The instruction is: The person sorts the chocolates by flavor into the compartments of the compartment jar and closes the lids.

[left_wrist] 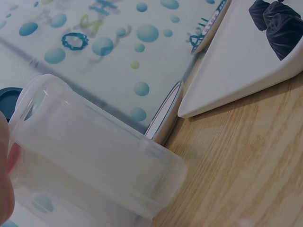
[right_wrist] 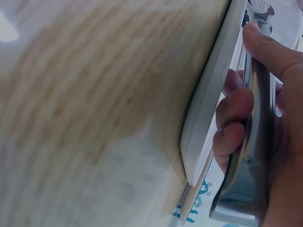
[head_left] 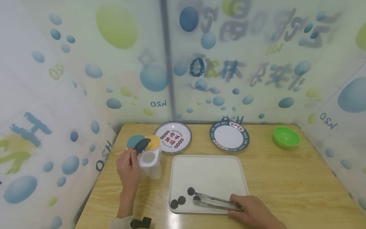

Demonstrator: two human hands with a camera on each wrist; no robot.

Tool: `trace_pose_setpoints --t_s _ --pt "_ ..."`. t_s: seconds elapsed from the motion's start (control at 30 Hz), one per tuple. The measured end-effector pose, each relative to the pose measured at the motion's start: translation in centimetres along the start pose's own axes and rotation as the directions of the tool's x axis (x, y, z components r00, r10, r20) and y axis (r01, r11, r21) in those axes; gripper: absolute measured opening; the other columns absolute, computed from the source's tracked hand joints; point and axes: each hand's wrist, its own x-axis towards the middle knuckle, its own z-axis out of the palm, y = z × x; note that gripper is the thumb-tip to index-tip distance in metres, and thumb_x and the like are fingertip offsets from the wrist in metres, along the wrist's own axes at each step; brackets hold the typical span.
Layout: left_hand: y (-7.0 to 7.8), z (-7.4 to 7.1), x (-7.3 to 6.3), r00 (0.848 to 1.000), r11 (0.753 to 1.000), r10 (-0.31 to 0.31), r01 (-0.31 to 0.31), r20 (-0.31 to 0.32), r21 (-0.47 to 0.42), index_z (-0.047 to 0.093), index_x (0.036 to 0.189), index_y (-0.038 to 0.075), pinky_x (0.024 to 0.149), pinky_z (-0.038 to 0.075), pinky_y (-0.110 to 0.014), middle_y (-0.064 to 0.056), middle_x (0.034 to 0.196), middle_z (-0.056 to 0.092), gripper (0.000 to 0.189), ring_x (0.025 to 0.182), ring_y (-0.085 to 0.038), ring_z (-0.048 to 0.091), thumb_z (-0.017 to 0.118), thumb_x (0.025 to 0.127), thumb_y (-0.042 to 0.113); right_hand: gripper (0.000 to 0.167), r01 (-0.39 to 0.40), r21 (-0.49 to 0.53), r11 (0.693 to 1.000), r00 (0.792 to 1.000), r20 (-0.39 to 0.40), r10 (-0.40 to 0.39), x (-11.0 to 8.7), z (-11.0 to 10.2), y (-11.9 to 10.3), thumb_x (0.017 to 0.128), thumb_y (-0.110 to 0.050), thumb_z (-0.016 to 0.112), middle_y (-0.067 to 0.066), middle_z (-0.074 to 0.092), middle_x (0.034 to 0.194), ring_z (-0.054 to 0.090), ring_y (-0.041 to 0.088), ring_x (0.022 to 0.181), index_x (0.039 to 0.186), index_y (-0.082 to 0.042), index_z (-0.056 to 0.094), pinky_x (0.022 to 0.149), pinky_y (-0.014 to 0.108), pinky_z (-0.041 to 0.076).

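Observation:
My left hand [head_left: 128,165] pinches a dark round lid [head_left: 142,145], tilted up over a clear plastic container [head_left: 151,170] at the table's left. Below that lid, the container has a round opening; teal [head_left: 134,140] and yellow lids [head_left: 153,143] cover other parts of its top. In the left wrist view, the clear container wall [left_wrist: 104,146] stands beside the fingers. My right hand [head_left: 253,210] grips metal tongs [head_left: 217,203] low across the white tray [head_left: 211,171]. The spread tong tips lie on either side of one dark ridged piece [head_left: 196,198]. Several similar dark pieces [head_left: 181,200] lie nearby on the tray.
Behind the tray stand a plate with red lettering [head_left: 183,132] and a plate with a dark blue rim [head_left: 213,140]. A green bowl [head_left: 287,137] sits at the far right. Patterned curtain walls [head_left: 257,79] enclose the wooden table [head_left: 286,178].

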Motion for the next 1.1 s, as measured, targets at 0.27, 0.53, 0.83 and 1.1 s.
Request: trace_pose_setpoints --t_s 0.27,0.53,0.83,1.1 --pt "0.2 0.0 0.0 1.0 1.0 -0.001 0.001 0.005 0.008 0.065 0.091 -0.005 0.091 0.036 -0.036 -0.018 0.08 0.064 0.009 0.081 -0.031 0.056 0.059 0.095 0.0 0.023 -0.013 0.009 1.0 0.999 -0.046 0.014 0.0 -0.3 -0.2 0.088 -0.06 0.063 -0.022 0.05 0.069 0.045 -0.004 0.062 0.094 -0.038 0.058 0.055 0.02 0.036" --pt "0.1 0.0 0.0 1.0 1.0 -0.005 0.005 0.004 -0.004 0.065 0.089 -0.006 0.09 0.037 -0.038 -0.018 0.079 0.064 0.01 0.08 -0.03 0.055 0.059 0.095 -0.001 0.02 0.069 -0.022 0.997 0.978 -0.196 -0.072 2.1 -1.0 -0.8 0.09 -0.054 0.064 -0.024 0.048 0.068 0.042 -0.006 0.056 0.097 -0.036 0.058 0.051 0.018 0.037" --pt "-0.1 -0.2 -0.1 1.0 0.999 -0.024 0.024 0.009 0.024 0.066 0.091 -0.006 0.091 0.037 -0.038 -0.02 0.085 0.068 0.012 0.084 -0.034 0.058 0.059 0.096 0.002 0.025 0.188 -0.103 0.977 0.913 -0.347 -0.213 6.8 -2.8 -4.3 0.091 -0.052 0.065 -0.023 0.047 0.066 0.037 -0.007 0.053 0.096 -0.028 0.06 0.047 0.017 0.034" --pt "0.0 0.1 0.0 1.0 1.0 -0.018 0.018 -0.01 0.01 0.066 0.089 -0.006 0.09 0.037 -0.038 -0.019 0.082 0.067 0.01 0.082 -0.034 0.058 0.06 0.095 0.0 0.026 0.265 -0.158 0.951 0.865 -0.398 -0.307 10.6 -3.9 -8.4 0.09 -0.049 0.068 -0.02 0.047 0.065 0.034 -0.006 0.052 0.098 -0.024 0.062 0.047 0.016 0.03"
